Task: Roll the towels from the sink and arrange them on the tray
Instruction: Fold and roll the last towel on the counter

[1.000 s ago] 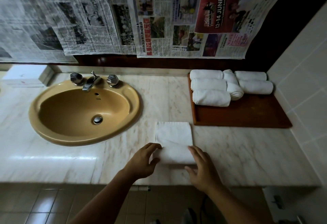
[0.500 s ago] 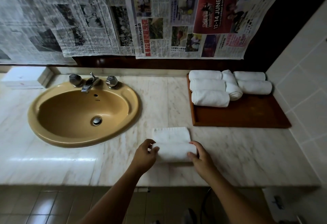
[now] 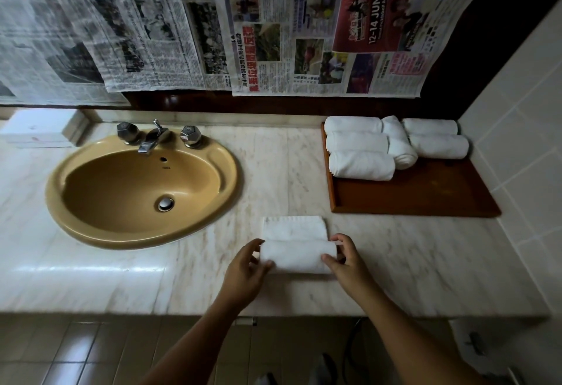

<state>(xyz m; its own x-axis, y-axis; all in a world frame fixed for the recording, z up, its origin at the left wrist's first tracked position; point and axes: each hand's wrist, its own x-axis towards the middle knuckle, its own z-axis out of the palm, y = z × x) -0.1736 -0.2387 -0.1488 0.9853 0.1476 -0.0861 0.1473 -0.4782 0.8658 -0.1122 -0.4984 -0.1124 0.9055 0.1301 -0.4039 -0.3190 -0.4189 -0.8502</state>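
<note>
Towel [image 3: 298,256] between left and right fingers [image 3: 343,240]

Newspapers [image 3: 152,29] were cut off by top edge; L-side print too blurred to read. Ends of towel [image 3: 298,255] lay partly hidden under left hand [image 3: 243,272] & right hand [image 3: 346,266].

One view only: a wide-angle camera worn on the person's head, positioned at the front edge of the desk [image 3: 395,263] and facing forward and down toward the back wall hung with newspaper sheets [image 3: 273,35]. Coverage runs from the sink [image 3: 143,190] at left to the tray [image 3: 425,196] and tiled side wall [image 3: 523,141] at right, with floor tiles [image 3: 76,354] along the bottom. Range is close: the left hand [image 3: 243,275] and right hand [image 3: 349,266] enter from below at arm's reach, holding the towel [image 3: 296,255] at lower centre.
</note>
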